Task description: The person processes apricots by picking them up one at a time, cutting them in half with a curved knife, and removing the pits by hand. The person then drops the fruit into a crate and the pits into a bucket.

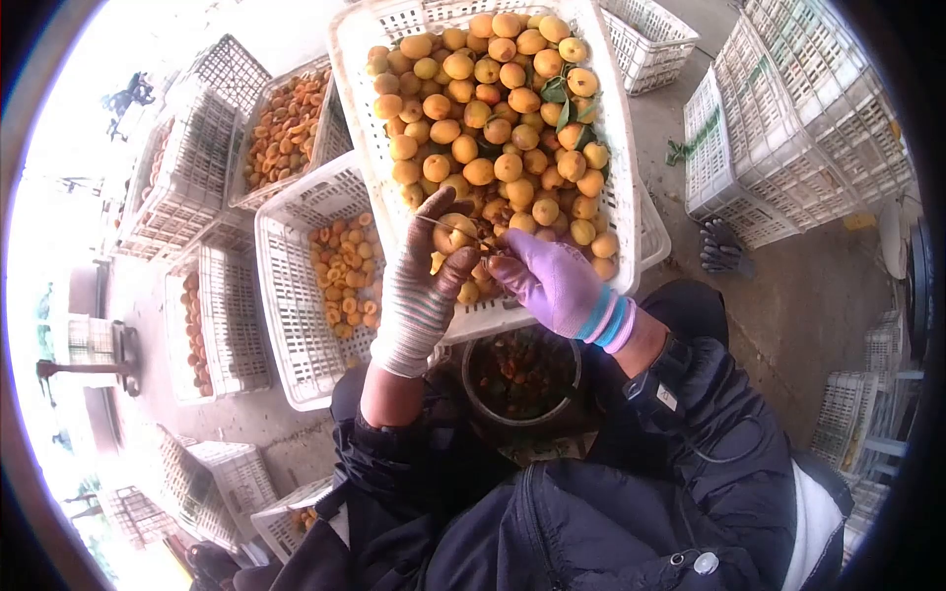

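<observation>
An apricot (pixel 454 232) sits between the fingers and thumb of my left hand (pixel 422 281), which wears a pale striped glove with dark-stained fingers. My right hand (pixel 562 286), in a purple glove with stained fingertips, is closed in a pinch just right of that apricot. A thin line, perhaps a wire or narrow blade, crosses the apricot toward the right fingertips. What those fingers hold is too small to make out. Both hands are over the near end of a white crate (pixel 623 128) heaped with whole apricots (pixel 478 116) and a few green leaves (pixel 566 103).
Left of it, a white crate (pixel 286 295) contains split apricots (pixel 347 271). A round tub (pixel 522 418) with dark scraps stands between my knees. More crates (pixel 187 158) are at left, and stacked crates (pixel 759 138) at right, near a dark glove (pixel 722 246) on the floor.
</observation>
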Action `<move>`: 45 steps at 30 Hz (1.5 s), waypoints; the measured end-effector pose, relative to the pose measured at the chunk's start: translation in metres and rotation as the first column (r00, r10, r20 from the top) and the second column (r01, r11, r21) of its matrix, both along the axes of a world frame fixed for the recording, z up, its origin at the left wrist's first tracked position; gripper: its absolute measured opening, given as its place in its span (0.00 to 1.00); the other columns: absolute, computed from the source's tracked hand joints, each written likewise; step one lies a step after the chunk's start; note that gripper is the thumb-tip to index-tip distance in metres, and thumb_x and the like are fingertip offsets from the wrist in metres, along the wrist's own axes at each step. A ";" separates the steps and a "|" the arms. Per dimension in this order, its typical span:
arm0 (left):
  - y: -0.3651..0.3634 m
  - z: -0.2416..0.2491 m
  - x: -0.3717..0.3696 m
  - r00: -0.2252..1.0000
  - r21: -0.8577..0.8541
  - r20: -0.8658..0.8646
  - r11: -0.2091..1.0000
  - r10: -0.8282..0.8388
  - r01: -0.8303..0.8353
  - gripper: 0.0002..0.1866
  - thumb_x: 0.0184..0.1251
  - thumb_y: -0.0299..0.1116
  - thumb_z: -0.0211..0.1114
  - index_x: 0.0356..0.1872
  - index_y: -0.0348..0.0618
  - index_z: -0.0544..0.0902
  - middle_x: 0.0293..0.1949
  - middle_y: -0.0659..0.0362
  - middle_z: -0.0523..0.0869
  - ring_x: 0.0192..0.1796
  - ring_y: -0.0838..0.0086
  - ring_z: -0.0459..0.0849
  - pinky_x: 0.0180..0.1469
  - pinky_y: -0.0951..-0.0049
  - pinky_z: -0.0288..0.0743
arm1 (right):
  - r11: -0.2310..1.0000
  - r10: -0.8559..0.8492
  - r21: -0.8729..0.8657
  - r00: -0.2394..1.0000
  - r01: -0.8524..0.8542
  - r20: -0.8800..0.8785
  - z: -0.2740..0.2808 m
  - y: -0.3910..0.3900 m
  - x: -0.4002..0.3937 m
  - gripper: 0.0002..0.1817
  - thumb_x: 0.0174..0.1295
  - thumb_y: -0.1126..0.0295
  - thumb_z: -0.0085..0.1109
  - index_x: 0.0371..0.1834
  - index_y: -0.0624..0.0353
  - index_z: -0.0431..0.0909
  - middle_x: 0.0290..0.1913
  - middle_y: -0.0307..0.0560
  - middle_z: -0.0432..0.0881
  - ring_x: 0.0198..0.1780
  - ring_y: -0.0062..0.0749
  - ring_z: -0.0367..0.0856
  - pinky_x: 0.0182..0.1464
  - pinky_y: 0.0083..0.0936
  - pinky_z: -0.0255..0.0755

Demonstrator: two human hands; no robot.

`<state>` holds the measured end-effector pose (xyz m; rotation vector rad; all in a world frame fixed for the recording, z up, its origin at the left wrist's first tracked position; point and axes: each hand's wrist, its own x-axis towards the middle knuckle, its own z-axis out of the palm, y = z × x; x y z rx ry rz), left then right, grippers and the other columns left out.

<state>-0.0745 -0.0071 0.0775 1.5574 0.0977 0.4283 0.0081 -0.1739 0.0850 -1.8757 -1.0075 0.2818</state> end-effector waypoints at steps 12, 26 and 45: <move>-0.015 0.005 0.004 0.991 -0.570 0.123 0.814 -0.054 0.115 0.37 0.71 0.50 0.65 0.72 0.42 0.62 0.65 0.50 0.74 0.67 0.64 0.72 0.72 0.62 0.63 | 0.998 -0.051 0.027 0.991 0.048 0.125 -0.006 0.011 -0.006 0.10 0.67 0.63 0.60 0.43 0.55 0.73 0.37 0.52 0.84 0.41 0.54 0.84 0.38 0.44 0.77; -0.013 -0.016 0.017 0.988 -0.525 0.023 0.843 0.153 -0.118 0.39 0.70 0.67 0.54 0.65 0.40 0.68 0.44 0.54 0.80 0.45 0.71 0.82 0.50 0.70 0.79 | 0.995 -0.062 -0.066 0.971 0.079 0.229 -0.007 0.012 -0.005 0.12 0.62 0.66 0.62 0.44 0.56 0.71 0.36 0.53 0.83 0.40 0.53 0.84 0.37 0.44 0.77; 0.015 -0.030 0.009 0.994 -0.737 0.057 0.675 0.098 -0.024 0.39 0.72 0.63 0.53 0.62 0.33 0.74 0.53 0.51 0.82 0.58 0.59 0.80 0.61 0.56 0.75 | 0.979 -0.144 0.138 0.987 0.152 -0.071 -0.022 -0.001 0.004 0.19 0.62 0.57 0.69 0.46 0.59 0.77 0.36 0.52 0.83 0.38 0.43 0.85 0.40 0.32 0.78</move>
